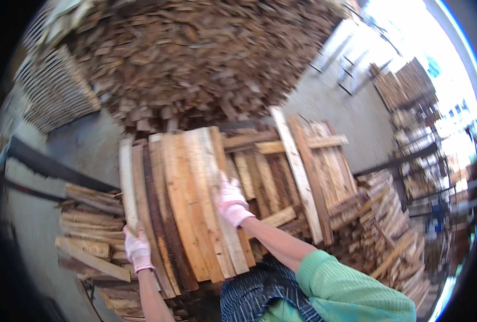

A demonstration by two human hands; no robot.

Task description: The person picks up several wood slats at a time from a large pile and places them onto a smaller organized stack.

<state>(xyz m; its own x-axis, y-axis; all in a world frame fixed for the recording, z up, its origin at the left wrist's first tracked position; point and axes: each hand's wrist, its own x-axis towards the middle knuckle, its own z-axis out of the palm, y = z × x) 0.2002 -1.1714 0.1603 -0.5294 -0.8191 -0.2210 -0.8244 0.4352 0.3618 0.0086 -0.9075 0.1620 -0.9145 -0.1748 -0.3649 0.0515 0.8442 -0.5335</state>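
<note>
A row of long wooden planks (187,201) lies side by side in front of me, in pale, orange and dark brown tones. My left hand (137,251), in a pink and white knitted glove, grips the pale plank (127,180) at the row's left edge, near its close end. Its fingertips are partly hidden. My right hand (230,204), gloved alike, lies on the planks toward the row's right side, with its fingers stretched forward and slightly blurred. Beneath and right of it, shorter wood pieces (265,180) show in the layer below.
A huge heap of wood pieces (195,59) rises beyond the planks. Two separate boards (298,172) lie at the right. Wood piles flank the row at the left (91,233) and right (389,231). Dark bars (56,166) extend at the left; stacked timber (407,86) stands far right.
</note>
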